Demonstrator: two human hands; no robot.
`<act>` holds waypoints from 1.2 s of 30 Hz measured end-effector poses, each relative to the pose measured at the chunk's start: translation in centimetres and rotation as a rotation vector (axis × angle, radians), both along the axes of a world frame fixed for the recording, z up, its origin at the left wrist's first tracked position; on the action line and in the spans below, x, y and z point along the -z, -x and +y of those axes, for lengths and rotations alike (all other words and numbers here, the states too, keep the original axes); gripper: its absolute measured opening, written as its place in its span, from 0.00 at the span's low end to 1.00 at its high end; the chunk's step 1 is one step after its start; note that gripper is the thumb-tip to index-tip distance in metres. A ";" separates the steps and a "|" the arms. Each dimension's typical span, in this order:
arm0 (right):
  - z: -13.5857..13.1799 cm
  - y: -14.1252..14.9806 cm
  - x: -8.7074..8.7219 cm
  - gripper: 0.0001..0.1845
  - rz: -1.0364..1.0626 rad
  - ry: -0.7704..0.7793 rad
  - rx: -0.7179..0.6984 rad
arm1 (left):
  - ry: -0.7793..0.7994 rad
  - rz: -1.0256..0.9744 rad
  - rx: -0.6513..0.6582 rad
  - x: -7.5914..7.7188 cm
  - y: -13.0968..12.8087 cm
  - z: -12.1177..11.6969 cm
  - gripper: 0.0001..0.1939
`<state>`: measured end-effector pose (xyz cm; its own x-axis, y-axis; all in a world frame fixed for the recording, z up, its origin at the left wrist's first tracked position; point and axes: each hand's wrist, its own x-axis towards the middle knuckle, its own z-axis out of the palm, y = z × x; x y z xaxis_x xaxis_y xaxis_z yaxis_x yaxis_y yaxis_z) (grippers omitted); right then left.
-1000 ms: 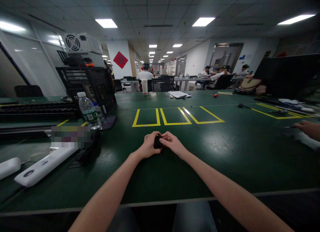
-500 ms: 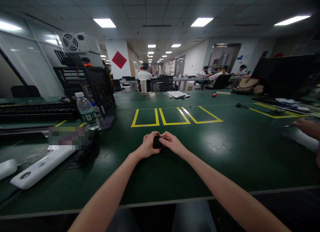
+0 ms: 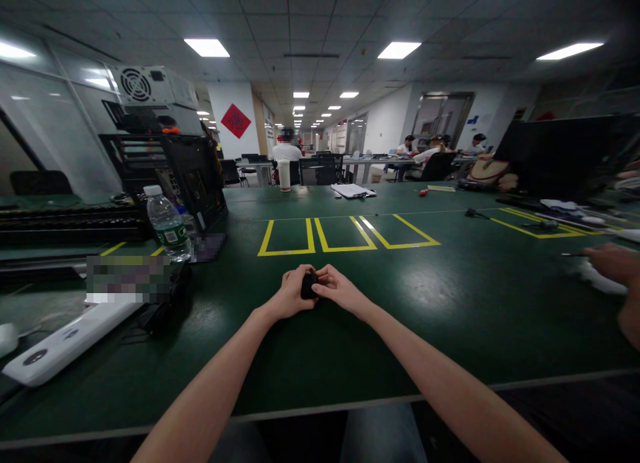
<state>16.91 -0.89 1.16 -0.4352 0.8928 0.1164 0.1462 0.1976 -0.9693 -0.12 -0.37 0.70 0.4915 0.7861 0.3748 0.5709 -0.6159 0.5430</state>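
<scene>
A small black rounded object (image 3: 309,286) is between my two hands, low over the green table (image 3: 350,343). Its kind I cannot make out, as fingers cover much of it. My left hand (image 3: 291,294) wraps round its left side, thumb toward me and fingers over the far side. On the right, my right hand (image 3: 340,291) pinches at the object with thumb and fingertips. Just beyond the hands, yellow tape outlines (image 3: 345,248) mark the tabletop.
On the left stand a water bottle (image 3: 167,223), a black computer case (image 3: 195,176) and a white power strip (image 3: 65,343). Another person's hand (image 3: 610,263) holds a thin tool at the right. Farther back are a white cup (image 3: 284,175) and a clipboard (image 3: 353,191).
The view has shifted slightly, so the scene sits a little farther left. Both hands keep hold of the black object; the right thumb and fingers have shifted slightly on it.
</scene>
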 end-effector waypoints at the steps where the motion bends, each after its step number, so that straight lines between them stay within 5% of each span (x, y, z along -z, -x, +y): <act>1: 0.1 0.1 0.0 0.14 0.002 -0.003 0.013 | -0.003 0.000 0.001 0.0 0.0 0.0 0.29; 26: 0.6 0.3 0.2 0.15 0.022 0.086 0.039 | -0.004 -0.001 0.000 0.0 -0.2 0.0 0.28; 36: 0.1 0.1 -0.1 0.13 0.002 -0.062 0.006 | 0.000 -0.004 -0.010 0.1 -0.1 0.1 0.29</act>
